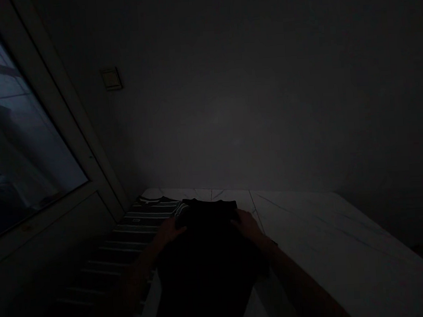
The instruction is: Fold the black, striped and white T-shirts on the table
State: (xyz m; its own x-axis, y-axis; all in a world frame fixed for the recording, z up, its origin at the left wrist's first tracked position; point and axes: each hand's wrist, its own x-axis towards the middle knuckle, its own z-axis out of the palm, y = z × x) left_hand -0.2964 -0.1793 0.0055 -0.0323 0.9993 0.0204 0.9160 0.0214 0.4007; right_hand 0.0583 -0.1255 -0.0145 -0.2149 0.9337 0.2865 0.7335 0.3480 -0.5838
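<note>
A black garment, by its outline a T-shirt, hangs or lies before me above the white table, its top edge toward the wall. My left hand grips it near the upper left, with the thumb across the front. At the upper right, my right hand holds it the same way, fingers partly hidden behind the cloth. Beside my left arm a dark striped shirt is spread on the table, and the black cloth covers part of its right side. Darkness hides most folds and details.
The pale marble-patterned table stretches to the right and meets a grey wall. A square switch is mounted on that wall. Along the left stands a door or frame with a glass pane.
</note>
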